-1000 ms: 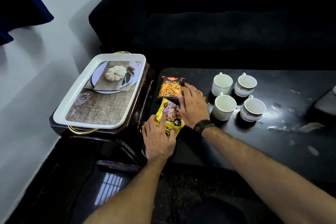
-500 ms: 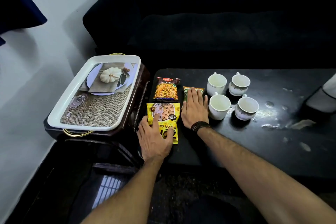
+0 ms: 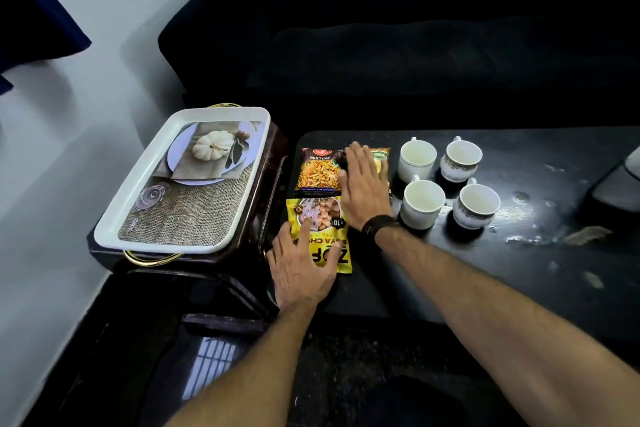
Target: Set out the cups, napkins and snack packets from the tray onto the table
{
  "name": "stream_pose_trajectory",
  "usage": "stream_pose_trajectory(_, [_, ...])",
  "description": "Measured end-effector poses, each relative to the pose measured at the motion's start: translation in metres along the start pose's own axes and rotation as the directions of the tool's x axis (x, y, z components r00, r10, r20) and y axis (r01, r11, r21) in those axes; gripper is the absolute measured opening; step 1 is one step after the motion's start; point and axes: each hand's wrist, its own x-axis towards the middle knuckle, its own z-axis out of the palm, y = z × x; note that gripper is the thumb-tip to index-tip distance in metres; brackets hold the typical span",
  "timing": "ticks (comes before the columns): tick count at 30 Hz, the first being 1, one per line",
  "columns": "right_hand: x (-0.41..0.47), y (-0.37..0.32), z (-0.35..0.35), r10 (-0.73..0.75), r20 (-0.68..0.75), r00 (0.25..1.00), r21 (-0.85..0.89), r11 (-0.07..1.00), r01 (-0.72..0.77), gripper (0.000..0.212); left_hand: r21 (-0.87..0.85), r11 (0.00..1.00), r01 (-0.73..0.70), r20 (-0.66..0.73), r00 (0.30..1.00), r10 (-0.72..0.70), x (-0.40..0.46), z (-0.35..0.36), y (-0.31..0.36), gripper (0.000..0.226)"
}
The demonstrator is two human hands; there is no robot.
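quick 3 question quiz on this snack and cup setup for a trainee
1. How many cups stand on the black table?
2. True or false: a snack packet remains in the white tray.
3. Which packet lies under the left hand? A: yellow packet, B: Mixture packet, C: green packet.

Key:
1. Four, among them the nearest cup.
2. False; only the tray's printed picture shows.
3. A, the yellow packet. The right hand lies flat on the green packet, beside the Mixture packet.
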Motion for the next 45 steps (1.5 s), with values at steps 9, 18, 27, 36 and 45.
stream_pose_trajectory(9, [-0.102,0.008,0.014,-0.138,0.251,0.958,0.044,0.990,0.131,0.054,-0.265,0.957,-0.115,0.025,0.992,0.126,0.001,-0.005,-0.004,0.056])
stream_pose_trajectory(18, [-0.100,0.018,0.007,-0.073,0.191,0.979,0.121,0.991,0.050,0.056,-0.107,0.984,-0.142,0.069,0.986,0.150,0.005,0.003,-0.003,0.050])
stream_pose_trajectory(27, [-0.099,0.020,0.008,-0.024,0.160,0.987,0.183,0.983,-0.006,0.059,-0.142,0.983,-0.118,0.081,0.988,0.130,0.006,0.007,-0.006,0.058])
stream_pose_trajectory(36, [-0.103,0.015,-0.004,-0.011,0.211,0.977,0.150,0.988,-0.021,0.060,-0.145,0.988,-0.057,0.215,0.973,0.088,0.007,-0.009,0.002,0.059])
stream_pose_trajectory(45, [-0.101,0.030,-0.095,0.009,-0.010,1.000,0.043,0.999,-0.009,0.056,-0.086,0.976,-0.197,0.238,0.948,0.213,0.020,-0.077,0.067,0.069])
